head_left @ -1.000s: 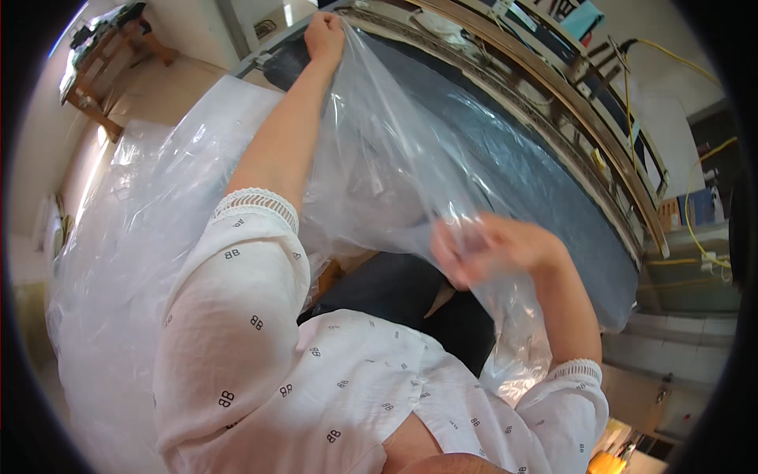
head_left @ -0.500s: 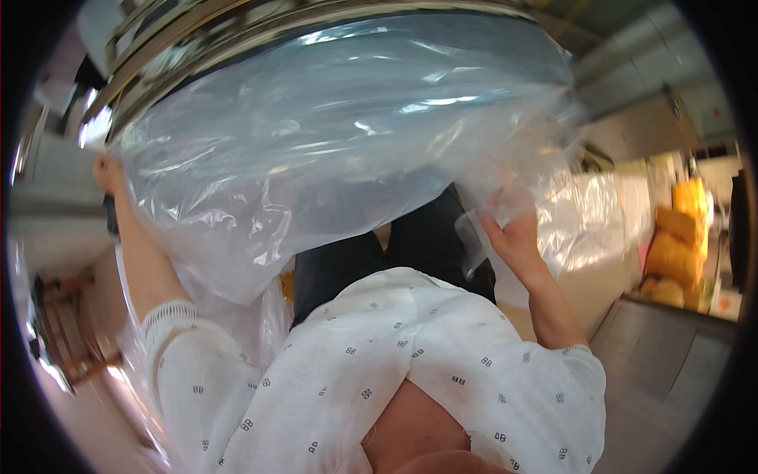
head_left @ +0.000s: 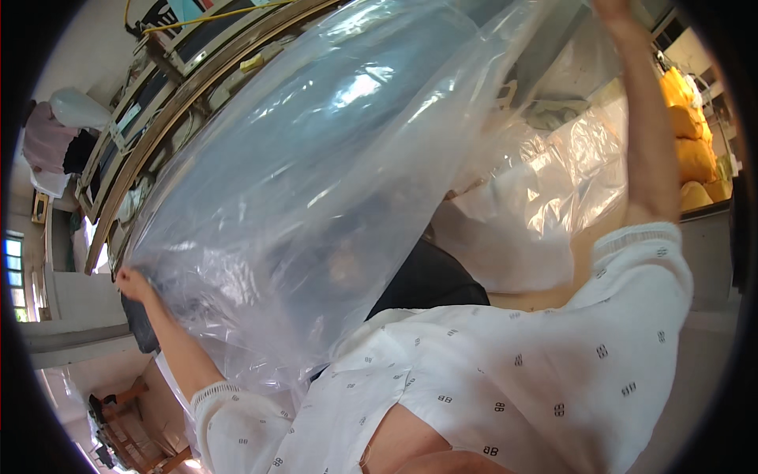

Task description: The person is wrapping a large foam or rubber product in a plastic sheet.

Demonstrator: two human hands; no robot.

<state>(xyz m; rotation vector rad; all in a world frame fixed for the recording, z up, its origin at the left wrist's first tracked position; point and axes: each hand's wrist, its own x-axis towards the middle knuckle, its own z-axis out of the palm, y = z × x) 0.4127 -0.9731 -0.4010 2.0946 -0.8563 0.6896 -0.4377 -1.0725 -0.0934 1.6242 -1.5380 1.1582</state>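
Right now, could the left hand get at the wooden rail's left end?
Probably yes: the left hand looks close to the left end of the wooden rail, with nothing visibly between them, but it grips the clear plastic sheet and might need to let go.

Yellow bundles at right, pink cloth and paned window left

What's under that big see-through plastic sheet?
Through the clear plastic sheet, a blue-grey surface shows, and dark trousers go partly behind it. Shine and folds cover the rest, so details there can't be seen.
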